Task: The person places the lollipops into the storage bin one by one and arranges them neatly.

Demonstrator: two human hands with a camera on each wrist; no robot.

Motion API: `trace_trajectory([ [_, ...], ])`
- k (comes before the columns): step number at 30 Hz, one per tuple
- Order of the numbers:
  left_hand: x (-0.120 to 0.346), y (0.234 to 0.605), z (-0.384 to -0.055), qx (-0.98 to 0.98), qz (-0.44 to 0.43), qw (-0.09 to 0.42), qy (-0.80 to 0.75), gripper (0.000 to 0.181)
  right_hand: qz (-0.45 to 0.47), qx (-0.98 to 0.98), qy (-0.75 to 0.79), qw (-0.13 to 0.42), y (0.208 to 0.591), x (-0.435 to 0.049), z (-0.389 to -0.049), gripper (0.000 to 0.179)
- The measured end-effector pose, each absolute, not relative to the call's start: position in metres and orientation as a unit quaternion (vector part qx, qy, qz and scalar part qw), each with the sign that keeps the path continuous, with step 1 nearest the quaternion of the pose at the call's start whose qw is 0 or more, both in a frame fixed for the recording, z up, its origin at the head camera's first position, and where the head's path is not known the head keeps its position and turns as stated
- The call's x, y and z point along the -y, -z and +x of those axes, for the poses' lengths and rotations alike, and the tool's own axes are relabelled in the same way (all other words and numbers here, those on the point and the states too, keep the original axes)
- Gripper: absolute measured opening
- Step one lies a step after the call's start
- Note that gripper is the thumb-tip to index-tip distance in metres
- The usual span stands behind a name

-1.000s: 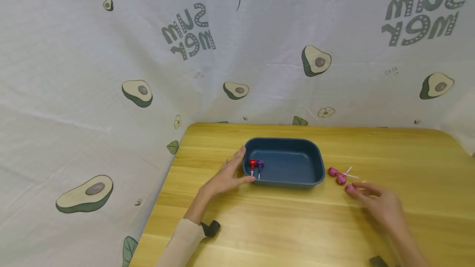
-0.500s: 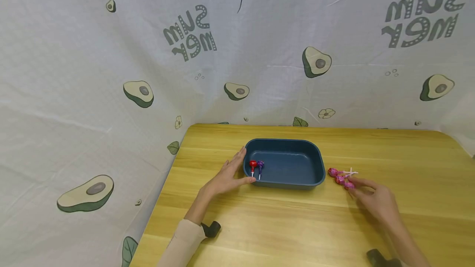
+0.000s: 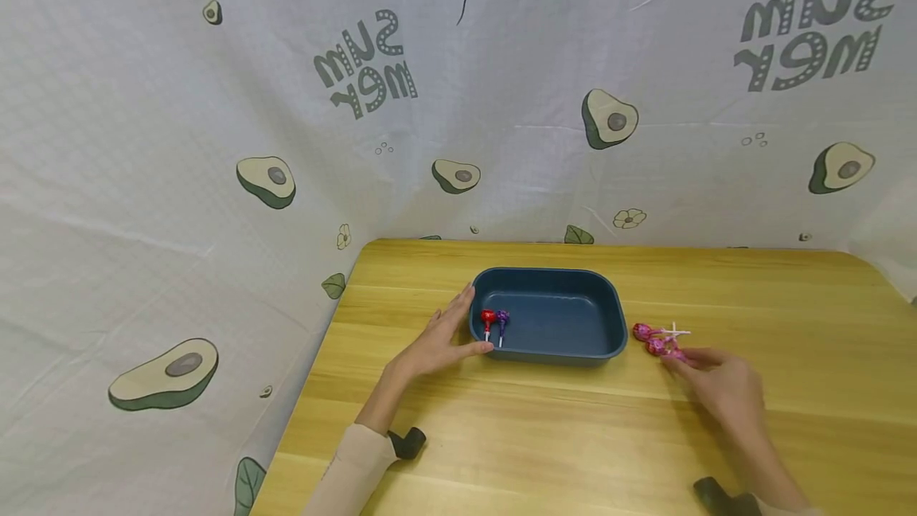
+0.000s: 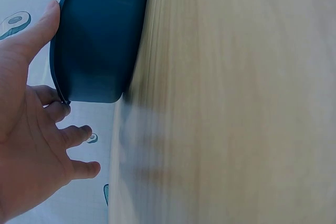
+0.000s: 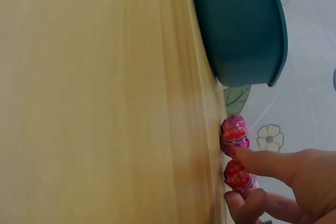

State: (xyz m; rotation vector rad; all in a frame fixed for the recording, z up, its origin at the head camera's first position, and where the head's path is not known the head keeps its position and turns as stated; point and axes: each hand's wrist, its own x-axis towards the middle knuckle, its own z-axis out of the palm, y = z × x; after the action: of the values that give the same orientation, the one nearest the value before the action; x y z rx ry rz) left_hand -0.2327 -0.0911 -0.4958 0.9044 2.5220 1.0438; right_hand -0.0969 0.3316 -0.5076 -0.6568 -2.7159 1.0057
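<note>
right hand (image 3: 719, 388) has closed in on pink lollipops (image 3: 657, 343), fingers touching, grasp unclear | left hand (image 3: 437, 345) flat, steadying tray (image 3: 566, 353)

The counter (image 3: 573, 436) looks like pale yellow wood with a fine straight grain and a smooth, faintly satin finish. The dark blue tray (image 3: 548, 353) appears to be smooth matt plastic with a soft sheen along its rim. The pink lollipops (image 3: 655, 338) wear crinkled glossy wrappers on thin white sticks. The backdrop cloth (image 3: 215, 142) is a matt woven fabric, lightly creased, printed with avocados.
</note>
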Motion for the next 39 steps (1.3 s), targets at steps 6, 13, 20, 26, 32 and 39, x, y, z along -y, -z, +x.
trace_trajectory([
  [6, 0.093, 0.496, -0.232, -0.87, 0.306, 0.139, -0.361, 0.108, -0.228, 0.871, -0.429, 0.077, 0.508, -0.336, -0.096, 0.062],
  [13, 0.094, 0.496, -0.232, -0.872, 0.299, 0.137, -0.362, 0.107, -0.187, 0.868, -0.434, 0.153, 0.499, -0.339, -0.106, 0.056],
  [20, 0.096, 0.498, -0.233, -0.872, 0.297, 0.138, -0.365, 0.107, -0.117, 0.846, -0.493, 0.164, 0.484, -0.327, -0.118, 0.051],
  [26, 0.096, 0.497, -0.232, -0.87, 0.298, 0.141, -0.366, 0.107, -0.062, 0.778, -0.616, 0.108, 0.477, -0.321, -0.132, 0.044],
  [32, 0.095, 0.494, -0.231, -0.869, 0.301, 0.144, -0.366, 0.107, -0.04, 0.753, -0.654, 0.063, 0.47, -0.313, -0.143, 0.037],
  [39, 0.094, 0.492, -0.231, -0.866, 0.31, 0.139, -0.366, 0.108, -0.037, 0.774, -0.631, 0.046, 0.46, -0.296, -0.156, 0.022],
])
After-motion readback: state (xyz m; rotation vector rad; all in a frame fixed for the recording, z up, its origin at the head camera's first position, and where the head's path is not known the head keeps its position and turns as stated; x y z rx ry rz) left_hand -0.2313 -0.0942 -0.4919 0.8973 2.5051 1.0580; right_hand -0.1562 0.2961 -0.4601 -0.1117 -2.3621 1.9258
